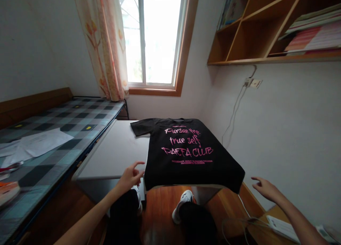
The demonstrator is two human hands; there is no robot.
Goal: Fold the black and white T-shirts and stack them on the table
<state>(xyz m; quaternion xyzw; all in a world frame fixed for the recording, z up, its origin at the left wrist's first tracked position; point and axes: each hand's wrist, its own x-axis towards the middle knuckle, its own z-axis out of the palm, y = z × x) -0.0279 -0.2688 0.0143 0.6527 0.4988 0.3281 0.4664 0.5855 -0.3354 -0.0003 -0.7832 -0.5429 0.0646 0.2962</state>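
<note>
A black T-shirt [186, 174] with pink lettering lies spread over a white table, its collar toward the window and its hem hanging past the near edge. Its left sleeve is laid out on the tabletop; the right sleeve cannot be made out. Close by the shirt's lower left edge is my left hand [131, 177], fingers apart and holding nothing. Whether a fingertip touches the cloth I cannot tell. My right hand [263, 188] hovers to the right of the lower right corner, apart from it, index finger stretched out and nothing visible in it.
Left of the white table [106, 156] stands a bed with a checked cover [87, 113] and papers [39, 142] on it. A wooden shelf [239, 60] hangs upper right. Cables [234, 113] run down the wall toward a power strip [282, 226] at lower right.
</note>
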